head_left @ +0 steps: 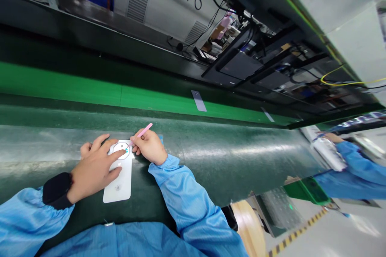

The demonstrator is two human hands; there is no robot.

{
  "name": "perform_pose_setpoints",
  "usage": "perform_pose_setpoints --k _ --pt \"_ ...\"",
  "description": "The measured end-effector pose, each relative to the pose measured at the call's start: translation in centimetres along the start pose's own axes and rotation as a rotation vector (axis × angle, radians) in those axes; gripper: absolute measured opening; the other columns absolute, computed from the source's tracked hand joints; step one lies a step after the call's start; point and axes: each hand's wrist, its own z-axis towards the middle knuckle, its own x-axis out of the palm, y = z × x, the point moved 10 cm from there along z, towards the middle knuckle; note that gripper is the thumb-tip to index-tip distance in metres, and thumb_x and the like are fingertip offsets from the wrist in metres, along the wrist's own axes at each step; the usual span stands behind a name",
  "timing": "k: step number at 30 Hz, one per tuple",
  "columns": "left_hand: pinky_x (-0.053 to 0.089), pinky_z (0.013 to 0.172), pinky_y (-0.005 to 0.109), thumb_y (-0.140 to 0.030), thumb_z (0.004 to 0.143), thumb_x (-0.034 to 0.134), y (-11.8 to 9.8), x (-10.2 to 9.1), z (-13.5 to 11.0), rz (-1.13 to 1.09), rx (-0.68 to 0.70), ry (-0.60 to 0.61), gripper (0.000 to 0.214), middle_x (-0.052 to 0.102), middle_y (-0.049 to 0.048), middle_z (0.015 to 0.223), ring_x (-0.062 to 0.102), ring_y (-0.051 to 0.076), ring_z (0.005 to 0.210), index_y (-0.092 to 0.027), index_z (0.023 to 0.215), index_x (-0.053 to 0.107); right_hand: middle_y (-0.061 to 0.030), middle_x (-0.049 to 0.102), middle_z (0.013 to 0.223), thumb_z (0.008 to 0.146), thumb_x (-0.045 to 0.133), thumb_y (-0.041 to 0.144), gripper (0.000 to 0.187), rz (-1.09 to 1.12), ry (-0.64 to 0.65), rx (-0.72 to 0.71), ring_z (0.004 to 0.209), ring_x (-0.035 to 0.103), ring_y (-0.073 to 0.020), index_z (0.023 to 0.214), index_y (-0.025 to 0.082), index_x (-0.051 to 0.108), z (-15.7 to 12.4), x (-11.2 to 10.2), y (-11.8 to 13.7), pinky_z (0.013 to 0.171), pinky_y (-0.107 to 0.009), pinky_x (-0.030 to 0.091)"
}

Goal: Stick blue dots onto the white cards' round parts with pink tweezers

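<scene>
A white phone back panel, with a ringed round camera area at its far end, lies flat on the green bench mat. My left hand rests over its left side with the fingers spread. The index fingertip touches the camera area beside a small teal patch. At the panel's far right corner, my right hand pinches a slim pink stick-like tool. The tool's lower end points at the camera area; whether it touches is unclear.
Behind the bench runs a green conveyor belt carrying a pale phone panel and another flat piece farther right. At right, a co-worker's blue sleeve reaches beside a white object. A green bin stands below.
</scene>
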Motion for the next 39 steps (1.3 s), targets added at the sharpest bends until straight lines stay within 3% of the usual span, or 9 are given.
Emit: perform_pose_setpoints --k 10,15,19,31,39 --pt "0.049 0.098 0.063 -0.035 0.092 0.062 -0.4 0.9 0.1 0.060 -0.101 0.139 0.042 0.071 0.0158 0.150 0.054 0.049 0.146 -0.037 0.128 0.084 0.0036 0.062 0.054 0.098 0.075 0.013 0.027 0.017 0.007 0.001 0.044 0.057 -0.0105 0.076 0.020 0.061 -0.2 0.3 0.5 0.046 -0.019 0.045" --pt "0.048 0.102 0.061 -0.034 0.092 0.067 -0.2 1.2 0.1 0.087 -0.162 0.182 0.043 0.069 0.0155 0.154 0.052 0.049 0.147 -0.037 0.132 0.083 0.0032 0.064 0.059 0.087 0.092 0.036 0.040 0.173 0.016 -0.033 0.047 0.059 -0.0104 0.075 0.020 0.058 0.2 0.3 0.5 0.044 -0.019 0.046" --pt "0.048 0.102 0.061 -0.034 0.093 0.066 -0.2 1.3 -0.1 0.135 -0.167 0.197 0.046 0.069 0.0168 0.153 0.052 0.049 0.147 -0.037 0.137 0.081 0.0026 0.064 0.061 0.081 0.095 0.045 0.045 0.232 0.013 -0.056 0.047 0.059 -0.0105 0.075 0.020 0.058 0.4 0.2 0.2 0.043 -0.019 0.046" --pt "0.047 0.101 0.057 -0.036 0.092 0.065 -0.1 1.5 -0.2 0.123 -0.153 0.122 0.046 0.071 0.0163 0.150 0.053 0.048 0.145 -0.035 0.135 0.081 0.0027 0.065 0.062 0.079 0.095 0.048 0.048 0.237 0.028 -0.069 0.047 0.059 -0.0100 0.076 0.020 0.057 0.6 0.4 0.0 0.042 -0.018 0.045" --pt "0.048 0.093 0.052 -0.033 0.092 0.061 -0.7 0.6 -0.8 0.187 -0.036 -0.083 0.041 0.074 0.0186 0.140 0.059 0.045 0.136 -0.030 0.127 0.083 0.0027 0.065 0.060 0.085 0.087 0.034 0.034 0.255 0.034 -0.052 0.047 0.060 -0.0102 0.077 0.020 0.057 0.7 0.5 -0.2 0.041 -0.017 0.043"
